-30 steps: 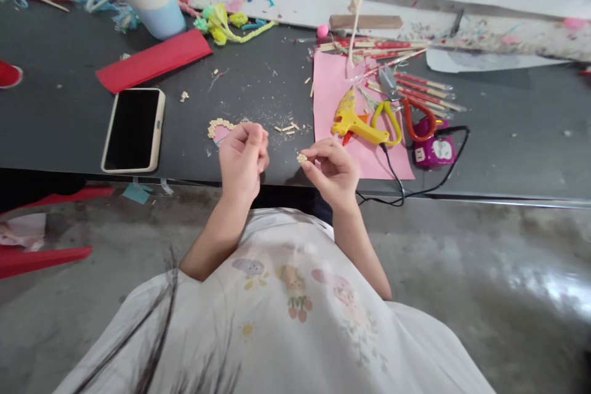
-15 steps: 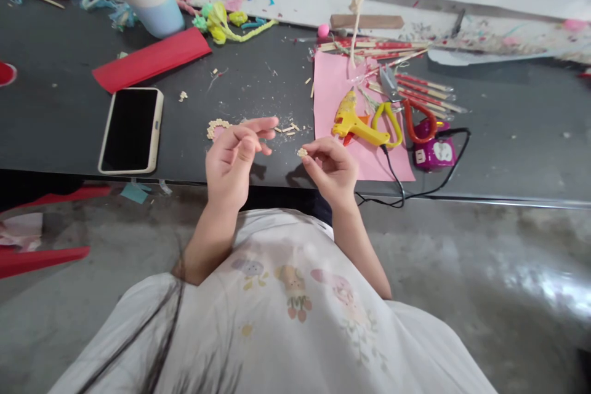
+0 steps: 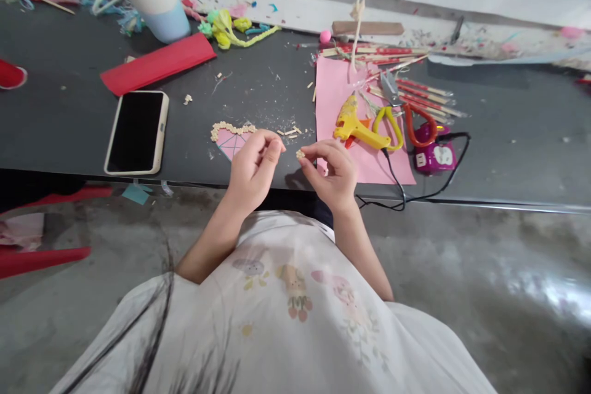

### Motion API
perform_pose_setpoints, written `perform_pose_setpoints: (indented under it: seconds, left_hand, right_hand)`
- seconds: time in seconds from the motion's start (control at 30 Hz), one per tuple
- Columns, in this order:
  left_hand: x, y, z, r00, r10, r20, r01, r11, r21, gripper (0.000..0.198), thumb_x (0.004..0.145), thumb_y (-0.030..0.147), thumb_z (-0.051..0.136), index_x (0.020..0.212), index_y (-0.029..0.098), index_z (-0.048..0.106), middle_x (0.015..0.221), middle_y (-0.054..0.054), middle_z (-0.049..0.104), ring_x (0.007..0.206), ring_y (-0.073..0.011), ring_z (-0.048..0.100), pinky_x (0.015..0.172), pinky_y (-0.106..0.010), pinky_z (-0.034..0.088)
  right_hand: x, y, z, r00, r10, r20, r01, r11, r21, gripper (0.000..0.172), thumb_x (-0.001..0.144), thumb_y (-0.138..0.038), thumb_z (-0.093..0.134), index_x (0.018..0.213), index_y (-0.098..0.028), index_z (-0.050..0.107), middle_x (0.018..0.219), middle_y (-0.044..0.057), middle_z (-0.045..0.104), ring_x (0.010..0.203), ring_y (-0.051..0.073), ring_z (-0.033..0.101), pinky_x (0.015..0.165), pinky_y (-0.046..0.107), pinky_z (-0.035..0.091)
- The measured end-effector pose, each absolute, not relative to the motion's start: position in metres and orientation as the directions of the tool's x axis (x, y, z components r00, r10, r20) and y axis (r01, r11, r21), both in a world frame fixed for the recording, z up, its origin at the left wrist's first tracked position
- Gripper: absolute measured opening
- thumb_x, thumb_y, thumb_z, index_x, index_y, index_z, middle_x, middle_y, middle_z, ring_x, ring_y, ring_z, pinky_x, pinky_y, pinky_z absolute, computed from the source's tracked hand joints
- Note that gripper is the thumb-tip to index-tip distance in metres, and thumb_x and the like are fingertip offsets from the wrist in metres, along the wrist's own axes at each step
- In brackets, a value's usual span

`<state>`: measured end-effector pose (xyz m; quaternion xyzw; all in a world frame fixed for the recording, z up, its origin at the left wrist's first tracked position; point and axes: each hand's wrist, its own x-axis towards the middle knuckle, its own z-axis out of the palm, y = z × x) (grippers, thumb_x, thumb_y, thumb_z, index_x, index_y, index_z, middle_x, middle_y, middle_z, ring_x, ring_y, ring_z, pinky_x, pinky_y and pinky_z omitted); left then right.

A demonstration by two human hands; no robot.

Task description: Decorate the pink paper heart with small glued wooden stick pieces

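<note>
Between the thumb and forefinger of my right hand (image 3: 330, 171) is a small cluster of pale wooden bits (image 3: 300, 154). My left hand (image 3: 256, 169) is closed in a pinch just left of it; whatever its fingertips hold, if anything, is too small to make out. Partly behind my left hand lies a pink paper heart (image 3: 229, 143) marked with dark lines, its upper edge lined with pale wooden bits (image 3: 226, 128). Several short cut stick pieces (image 3: 292, 132) lie on the dark table beyond my hands.
A yellow glue gun (image 3: 357, 125) and red-and-yellow-handled pliers (image 3: 394, 108) lie on pink paper (image 3: 332, 83). Near them are a purple plug block (image 3: 434, 151), its black cord, and red-wrapped sticks (image 3: 422, 95). Leftward are a phone (image 3: 137, 132), red paper (image 3: 159, 63) and a bottle (image 3: 161, 15).
My left hand has moved right, towards my right hand, and its spread fingers have closed into a pinch. More of the pink heart shows. My right hand still holds the cluster.
</note>
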<state>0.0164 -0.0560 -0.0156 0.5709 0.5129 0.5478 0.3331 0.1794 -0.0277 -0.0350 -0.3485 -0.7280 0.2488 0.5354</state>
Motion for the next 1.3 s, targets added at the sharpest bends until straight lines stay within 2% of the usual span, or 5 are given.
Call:
perform_pose_setpoints:
  seconds: [0.1, 0.27, 0.77, 1.03, 1.3]
  left_hand:
    - [0.013, -0.060, -0.011, -0.037, 0.974, 0.226, 0.454, -0.185, 0.871, 0.034, 0.098, 0.048, 0.045, 0.089, 0.021, 0.063, 0.069, 0.002, 0.058, 0.060, -0.0093, 0.052, 0.057, -0.024, 0.038]
    - [0.014, -0.061, -0.007, 0.039, 0.993, 0.113, 0.464, -0.118, 0.878, 0.035, 0.092, 0.050, 0.054, 0.084, 0.019, 0.070, 0.067, 0.002, 0.064, 0.057, -0.0094, 0.051, 0.056, -0.024, 0.037]
    - [-0.006, -0.040, -0.011, -0.643, 0.743, 0.186, -0.211, -0.405, 0.890, 0.032, 0.071, 0.052, 0.081, 0.067, 0.023, 0.066, 0.043, 0.010, 0.030, 0.038, -0.0019, 0.018, 0.038, -0.023, 0.017]
    - [0.005, -0.056, -0.014, 0.023, 0.989, -0.148, -0.149, 0.150, 0.977, 0.026, 0.070, 0.042, 0.081, 0.085, 0.021, 0.077, 0.045, 0.008, 0.031, 0.040, -0.0033, 0.023, 0.039, -0.022, 0.014]
    - [0.013, -0.056, -0.011, 0.016, 0.978, -0.209, -0.199, 0.208, 0.958, 0.025, 0.067, 0.041, 0.083, 0.075, 0.019, 0.073, 0.048, 0.006, 0.042, 0.041, -0.0031, 0.029, 0.038, -0.020, 0.017]
  right_hand:
    - [0.180, -0.027, -0.033, -0.195, 0.754, 0.627, 0.301, 0.655, -0.693, 0.010, 0.087, -0.019, 0.066, 0.096, -0.022, 0.068, 0.087, 0.002, 0.068, 0.071, 0.012, 0.064, 0.067, 0.029, 0.057]
    - [0.182, -0.028, -0.035, -0.231, 0.717, 0.658, 0.364, 0.691, -0.625, 0.011, 0.088, -0.020, 0.064, 0.098, -0.022, 0.067, 0.088, 0.003, 0.069, 0.073, 0.013, 0.065, 0.067, 0.030, 0.058]
    - [0.183, -0.028, -0.040, -0.147, 0.812, 0.564, 0.178, 0.583, -0.793, 0.010, 0.087, -0.022, 0.065, 0.096, -0.024, 0.069, 0.085, 0.001, 0.067, 0.073, 0.012, 0.063, 0.067, 0.029, 0.057]
    - [0.178, -0.026, -0.038, -0.173, 0.831, 0.530, 0.048, 0.544, -0.838, 0.010, 0.086, -0.024, 0.068, 0.096, -0.025, 0.070, 0.085, 0.001, 0.065, 0.077, 0.012, 0.061, 0.068, 0.028, 0.056]
    - [0.178, -0.029, -0.038, -0.219, 0.817, 0.533, 0.018, 0.549, -0.835, 0.016, 0.084, -0.020, 0.070, 0.099, -0.025, 0.070, 0.088, 0.001, 0.064, 0.076, 0.011, 0.062, 0.068, 0.028, 0.056]
